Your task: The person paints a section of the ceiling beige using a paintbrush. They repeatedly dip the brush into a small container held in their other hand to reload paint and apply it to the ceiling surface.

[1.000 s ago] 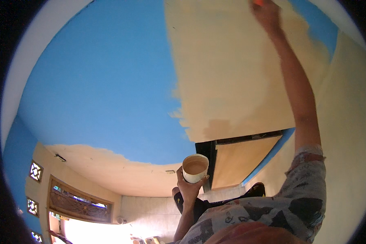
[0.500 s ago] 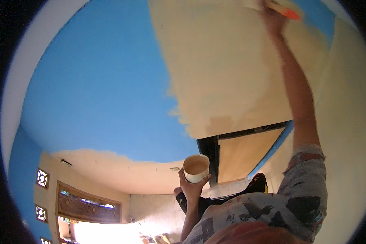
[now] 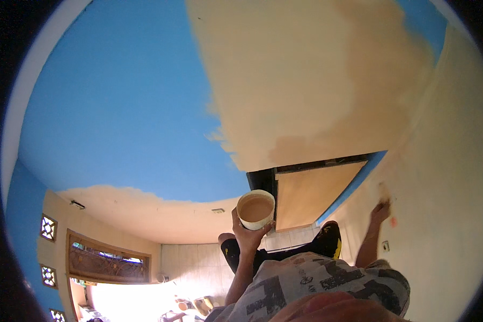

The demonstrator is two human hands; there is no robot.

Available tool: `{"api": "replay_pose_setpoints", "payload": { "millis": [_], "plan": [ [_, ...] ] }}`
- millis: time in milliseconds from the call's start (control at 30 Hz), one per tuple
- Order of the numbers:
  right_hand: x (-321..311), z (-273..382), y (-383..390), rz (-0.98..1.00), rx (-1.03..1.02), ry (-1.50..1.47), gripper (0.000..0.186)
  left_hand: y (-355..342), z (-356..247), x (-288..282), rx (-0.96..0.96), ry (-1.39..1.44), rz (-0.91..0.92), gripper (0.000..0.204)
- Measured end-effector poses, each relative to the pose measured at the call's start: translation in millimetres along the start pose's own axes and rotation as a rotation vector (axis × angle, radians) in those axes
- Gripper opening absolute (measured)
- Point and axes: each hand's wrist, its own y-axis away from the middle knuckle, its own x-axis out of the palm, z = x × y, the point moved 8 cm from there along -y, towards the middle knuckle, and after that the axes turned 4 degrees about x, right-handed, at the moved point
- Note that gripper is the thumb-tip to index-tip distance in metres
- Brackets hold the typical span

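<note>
My left hand (image 3: 248, 236), low in the centre, grips a pale cup (image 3: 263, 225) of beige paint, held level with the liquid showing. My right hand (image 3: 380, 211) is low on the right beside a cream wall (image 3: 440, 161), closed on a motion-blurred paintbrush (image 3: 393, 221) with an orange part. Whether the brush touches the wall is unclear. Above both hands spreads a large painted surface, part blue (image 3: 107, 107), part beige (image 3: 273, 70), with a darker beige patch along the right. Just right of the cup is a light wooden panel (image 3: 316, 190) in a dark recess.
A doorway (image 3: 129, 300) with bright light and a decorative transom (image 3: 107, 257) is at lower left, beside small patterned vent openings (image 3: 48, 228). Pale tiles (image 3: 193, 263) lie behind my dark-clad legs (image 3: 327, 241). Several unclear objects (image 3: 198, 306) sit at the bottom.
My right hand has swung from the top right down to the lower right with the brush. My left hand still holds the cup, slightly higher in the picture. The view has shifted slightly.
</note>
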Motion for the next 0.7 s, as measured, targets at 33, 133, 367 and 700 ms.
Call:
{"api": "replay_pose_setpoints", "payload": {
  "millis": [33,133,367,700],
  "plan": [
    [-5.3,-11.2,64.8,-0.122,-0.205,0.036,0.032,-1.9,1.2,3.9,0.005,0.060,0.016,0.086],
    [45.7,-121.0,157.6,0.065,0.463,-0.911,0.030,-8.3,6.2,26.4,0.037,0.030,0.101,0.086],
    [48.7,64.7,141.4,0.481,0.640,-1.086,0.031,-5.3,-16.0,6.0,0.047,-0.081,0.160,0.090],
    [-5.7,359.0,-22.9,0.469,-0.262,-0.595,0.034,-20.3,-33.6,13.0,0.198,-0.132,0.087,0.097]
  ]
}}
